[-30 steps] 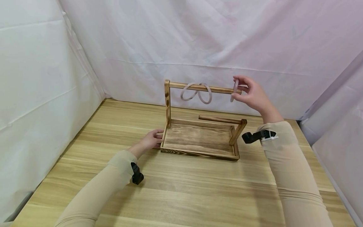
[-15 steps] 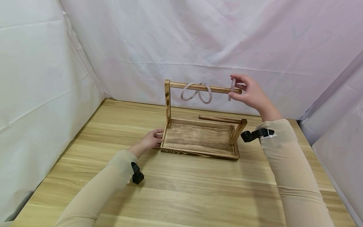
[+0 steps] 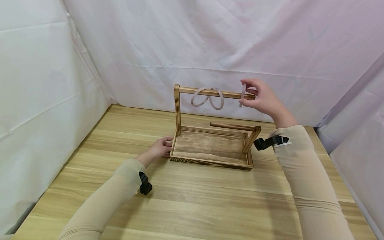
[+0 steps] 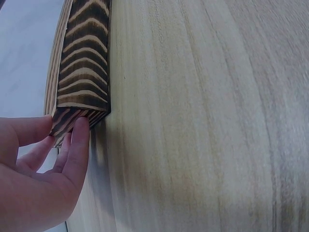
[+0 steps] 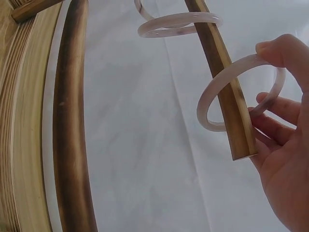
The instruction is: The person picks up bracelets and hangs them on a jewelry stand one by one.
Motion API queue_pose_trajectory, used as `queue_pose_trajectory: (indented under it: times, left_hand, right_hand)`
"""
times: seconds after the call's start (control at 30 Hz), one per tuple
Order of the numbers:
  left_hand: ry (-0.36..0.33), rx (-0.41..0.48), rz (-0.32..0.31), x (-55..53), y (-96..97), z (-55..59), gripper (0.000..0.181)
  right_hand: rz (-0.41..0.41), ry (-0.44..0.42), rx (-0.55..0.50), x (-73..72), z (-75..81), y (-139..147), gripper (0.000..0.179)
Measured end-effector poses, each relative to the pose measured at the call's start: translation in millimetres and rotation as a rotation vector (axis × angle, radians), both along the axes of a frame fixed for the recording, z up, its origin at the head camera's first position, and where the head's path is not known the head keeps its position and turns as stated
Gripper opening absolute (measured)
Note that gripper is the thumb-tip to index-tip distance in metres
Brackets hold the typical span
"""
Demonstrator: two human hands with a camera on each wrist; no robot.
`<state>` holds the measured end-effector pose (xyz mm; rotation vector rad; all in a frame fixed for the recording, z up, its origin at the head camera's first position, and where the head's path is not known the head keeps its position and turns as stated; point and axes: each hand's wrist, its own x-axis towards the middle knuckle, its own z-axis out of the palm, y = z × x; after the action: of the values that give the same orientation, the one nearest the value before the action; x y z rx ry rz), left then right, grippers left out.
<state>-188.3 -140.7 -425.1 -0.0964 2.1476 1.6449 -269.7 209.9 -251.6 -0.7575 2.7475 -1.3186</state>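
Observation:
My right hand (image 3: 261,98) pinches a pale, translucent bangle (image 5: 224,79) between thumb and fingers. The free end of the upper wooden bar (image 5: 236,121) passes through this ring. Two similar bangles (image 3: 219,101) hang on the same bar farther left, leaning across each other. That bar belongs to a scorched-wood stand with a shallow tray base (image 3: 210,162). At the tray's left end, my left hand (image 3: 159,147) touches the outer wall with its fingertips. The left wrist view shows the thumb and fingers (image 4: 79,145) spread against the end of the tray's wall (image 4: 83,63).
A lower bar (image 3: 232,126) runs leftward from a short right post (image 3: 252,140), nearer than the upper bar. The tall left post (image 3: 177,111) carries the upper bar. A wood-grain table (image 3: 192,203) lies beneath, with white cloth (image 3: 150,40) behind and at both sides.
My right hand has slid the pinched bangle leftward, a short way along the upper bar from its free end. The left hand, the stand and the two hanging bangles stay in place.

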Motion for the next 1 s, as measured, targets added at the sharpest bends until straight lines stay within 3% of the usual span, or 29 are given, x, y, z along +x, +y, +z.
queue_pose_trajectory:
  times: [0.4,1.0]
  left_hand:
    - [-0.007,-0.028,0.003,1.7,-0.6,2.2,0.051]
    - [-0.006,0.000,0.010,0.1,0.8,-1.5,0.052]
  right_hand:
    - [0.023,0.017,0.045,-0.8,2.3,-4.3,0.065]
    - [0.037,0.112,0.122,0.4,3.6,-10.7,0.063]
